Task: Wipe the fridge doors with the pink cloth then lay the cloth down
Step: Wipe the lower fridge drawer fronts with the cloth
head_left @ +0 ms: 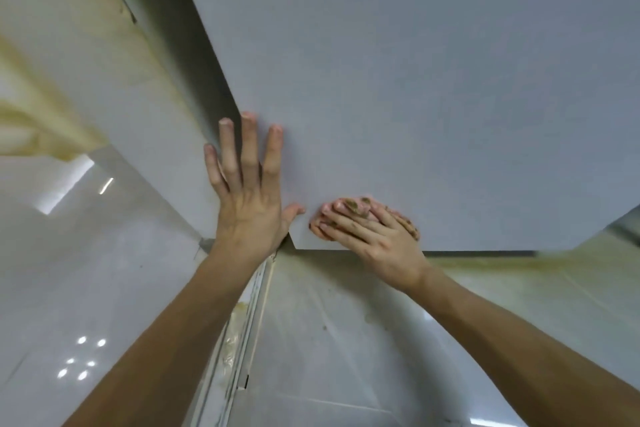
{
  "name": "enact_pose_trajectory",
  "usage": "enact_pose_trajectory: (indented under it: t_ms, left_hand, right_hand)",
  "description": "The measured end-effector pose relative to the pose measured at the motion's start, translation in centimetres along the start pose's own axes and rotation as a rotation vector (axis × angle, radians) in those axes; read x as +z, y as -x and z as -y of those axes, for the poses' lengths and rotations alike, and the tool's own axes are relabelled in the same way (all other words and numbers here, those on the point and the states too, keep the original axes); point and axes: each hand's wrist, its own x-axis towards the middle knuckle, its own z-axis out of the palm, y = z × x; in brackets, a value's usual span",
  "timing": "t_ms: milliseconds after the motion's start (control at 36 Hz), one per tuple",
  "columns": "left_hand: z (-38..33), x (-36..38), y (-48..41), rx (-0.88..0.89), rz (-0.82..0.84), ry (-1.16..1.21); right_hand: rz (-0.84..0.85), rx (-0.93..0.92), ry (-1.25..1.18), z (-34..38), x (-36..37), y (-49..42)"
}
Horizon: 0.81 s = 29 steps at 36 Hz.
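**A:** Where's the cloth at this point?

**B:** The small pink cloth with brown blotches is bunched under the right hand. It is pressed against the pale grey, smooth fridge door, just above the door's bottom edge and near its lower left corner.

**A:** And the grip on it?

**B:** It's loose. The fingers lie nearly straight and a little apart across the wad, pushing it onto the panel rather than closing round it. The thumb is hidden, so I can't say whether it tucks under. The left hand holds nothing: its palm is flat on the door at the left edge with the fingers spread, and it seems to be bracing.

**A:** How would you do this stretch well?

**B:** I'd keep the palm's weight even and sweep in overlapping strokes along the bottom edge and into the corner. I'd fold the cloth to a cleaner face if the blotches are dirt. Most of the door above looks yet to be covered, so I judge that laying the cloth down is some way off.
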Motion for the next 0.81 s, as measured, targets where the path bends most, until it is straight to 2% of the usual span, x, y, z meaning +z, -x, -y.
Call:
enact_pose_trajectory:
  t_ms: [139, 306, 361, 444, 528, 639, 694, 806]
  left_hand:
    - [0.5, 0.4, 0.2, 0.016, -0.025, 0.003]
    - [4.6, -1.2, -1.2, -0.129, -0.076, 0.025]
    - [5.4, -1.9, -1.8, -0.166, -0.085, 0.043]
    - [5.9, -2.3, -2.3, -0.192, -0.084, 0.084]
    - [5.9, -2.1, -2.4, -0.203, -0.067, 0.136]
    - [6.0, -2.0, -2.4, -0.186, -0.072, 0.145]
    - [6.2, -2.0, -2.4, -0.17, -0.067, 0.13]
    - [6.5, -2.0, -2.3, -0.16, -0.081, 0.102]
  right_hand:
    - [-0.082, 0.03, -0.09, -0.1, -1.3, -0.6]
    - [-0.604, 0.276, -0.181, -0.5, -7.3, -9.3]
    - [-0.698, 0.289, -0.188, -0.4, -9.3, -12.4]
    - [-0.741, 0.299, -0.079, -0.1, -9.9, -14.3]
    - [-0.7, 0.23, -0.016, 0.3, -7.8, -13.3]
    - [-0.343, 0.045, 0.003, 1.5, -2.2, -7.8]
    - [-0.178, 0.011, 0.013, 1.8, 0.5, -4.7]
    - [-0.035, 0.004, 0.036, 2.4, 2.7, -1.7]
